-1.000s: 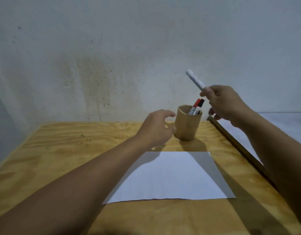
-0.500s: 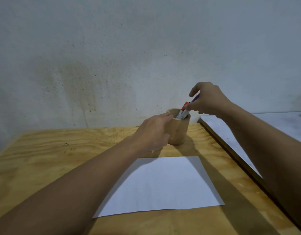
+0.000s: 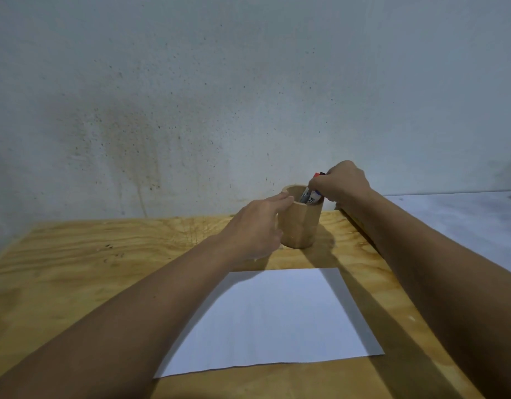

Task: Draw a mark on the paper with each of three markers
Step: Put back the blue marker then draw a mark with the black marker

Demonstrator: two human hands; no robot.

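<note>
Steadying the wooden cup (image 3: 301, 223) at the far side of the table (image 3: 75, 269), the left hand (image 3: 255, 226) wraps its fingers around the cup's left wall, likely to stop tipping. The right hand (image 3: 339, 182) arches over the rim, fingers pinched on the markers (image 3: 313, 195) inside. The paper (image 3: 277, 318) lies blank, nearer.

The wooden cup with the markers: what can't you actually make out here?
- How many markers stand in the wooden cup: head view, the right hand covers their tops.
- Marker labels: too small.
- Left edge of the paper: under the left forearm.
- Left hand fingertips: behind the cup.
</note>
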